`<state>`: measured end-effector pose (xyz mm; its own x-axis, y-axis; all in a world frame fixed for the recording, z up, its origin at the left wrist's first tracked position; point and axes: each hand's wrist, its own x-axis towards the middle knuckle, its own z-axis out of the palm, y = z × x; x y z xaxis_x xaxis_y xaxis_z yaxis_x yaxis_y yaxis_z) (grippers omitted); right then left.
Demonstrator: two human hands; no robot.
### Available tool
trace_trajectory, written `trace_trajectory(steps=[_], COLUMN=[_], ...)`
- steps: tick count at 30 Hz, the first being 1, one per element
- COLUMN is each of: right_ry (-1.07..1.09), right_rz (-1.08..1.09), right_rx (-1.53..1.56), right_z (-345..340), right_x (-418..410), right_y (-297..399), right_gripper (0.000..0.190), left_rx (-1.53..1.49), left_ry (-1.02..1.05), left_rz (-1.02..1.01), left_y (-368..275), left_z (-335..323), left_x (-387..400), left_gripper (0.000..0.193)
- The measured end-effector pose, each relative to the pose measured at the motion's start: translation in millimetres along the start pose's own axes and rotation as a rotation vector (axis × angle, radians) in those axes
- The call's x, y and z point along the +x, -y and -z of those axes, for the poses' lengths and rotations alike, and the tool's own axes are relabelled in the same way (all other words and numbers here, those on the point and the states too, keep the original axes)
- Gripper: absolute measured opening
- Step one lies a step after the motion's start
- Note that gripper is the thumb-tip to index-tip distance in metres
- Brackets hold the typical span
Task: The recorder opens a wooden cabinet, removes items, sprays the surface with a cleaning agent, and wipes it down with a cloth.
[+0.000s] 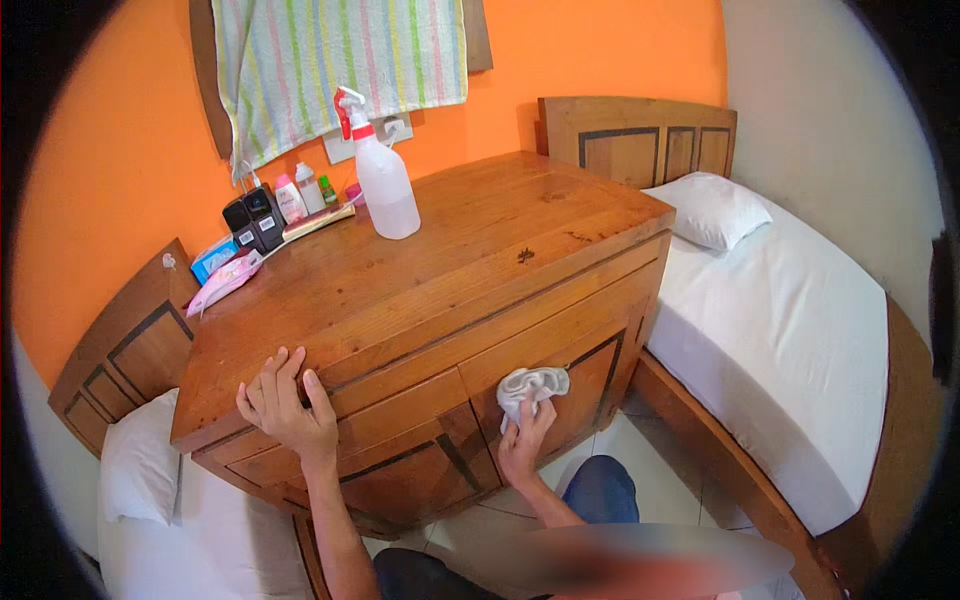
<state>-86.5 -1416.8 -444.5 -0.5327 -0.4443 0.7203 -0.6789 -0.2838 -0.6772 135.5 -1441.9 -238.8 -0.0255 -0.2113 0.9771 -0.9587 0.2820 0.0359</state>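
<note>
My right hand (pixel 527 442) grips a crumpled white cloth (pixel 531 386) and presses it against the right door (pixel 585 386) of a wooden cabinet (pixel 450 277). My left hand (pixel 291 405) rests on the front left edge of the cabinet top, its fingers apart and nothing in it. The left door (pixel 412 484) is closed beside the right one. On the cabinet top, towards the back, stands a translucent spray bottle (pixel 386 184) with a red and white trigger head, about half full of liquid.
Black devices (pixel 256 217), small bottles (pixel 289 196), a pink packet (pixel 225 281) and a blue box (pixel 214 259) crowd the cabinet's back left. Beds with white sheets flank it, left (pixel 210 525) and right (pixel 780 337). A striped towel (pixel 345 67) hangs on the orange wall.
</note>
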Motion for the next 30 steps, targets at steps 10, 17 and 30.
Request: trace_trajectory(steps=[10, 17, 30], right_ry=[-0.344, -0.312, 0.197], right_rz=[0.13, 0.041, 1.001], right_rx=[-0.103, -0.039, -0.146], right_z=[72, 54, 46], right_x=[171, 177, 147], right_y=[-29, -21, 26], right_gripper=[0.059, 0.053, 0.06], left_rx=[-0.01, -0.025, -0.052], left_ry=[-0.02, -0.021, -0.031], left_rz=[0.003, 0.024, -0.002], left_y=[0, -3, -1], left_z=[1, 3, 4], left_x=[-1, 0, -1], left_gripper=[0.02, 0.019, 0.018])
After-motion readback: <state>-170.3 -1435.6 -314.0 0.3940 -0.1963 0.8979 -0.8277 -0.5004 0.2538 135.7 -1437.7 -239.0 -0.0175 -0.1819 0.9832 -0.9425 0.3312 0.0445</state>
